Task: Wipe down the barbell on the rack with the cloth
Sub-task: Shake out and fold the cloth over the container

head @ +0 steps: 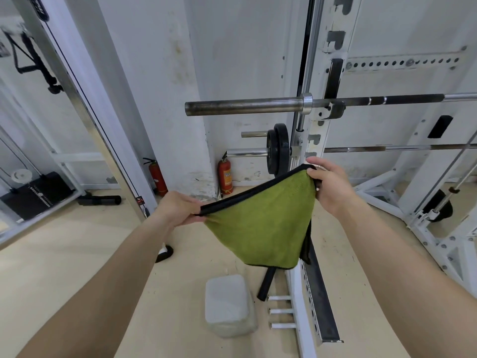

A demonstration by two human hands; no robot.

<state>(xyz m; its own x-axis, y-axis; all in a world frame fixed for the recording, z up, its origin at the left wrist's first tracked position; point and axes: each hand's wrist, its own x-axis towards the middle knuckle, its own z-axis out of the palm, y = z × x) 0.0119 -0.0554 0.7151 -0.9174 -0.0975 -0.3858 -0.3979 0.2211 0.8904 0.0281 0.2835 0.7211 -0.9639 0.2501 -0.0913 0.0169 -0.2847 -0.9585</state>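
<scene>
We are noting the barbell (pixel 245 105) running out of frame at the right, and the left fingertips lying hidden behind the cloth (pixel 260 228). The left hand (pixel 180 209) and right hand (pixel 330 184) are each pinching an upper corner of the green cloth between thumb and fingers (pixel 318 162), stretching its black edge taut. The barbell is resting on the rack (pixel 333 73) above the cloth, apart from it. Weight plates (pixel 277 151) and a fire extinguisher (pixel 225 177) are standing beyond, below the bar.
</scene>
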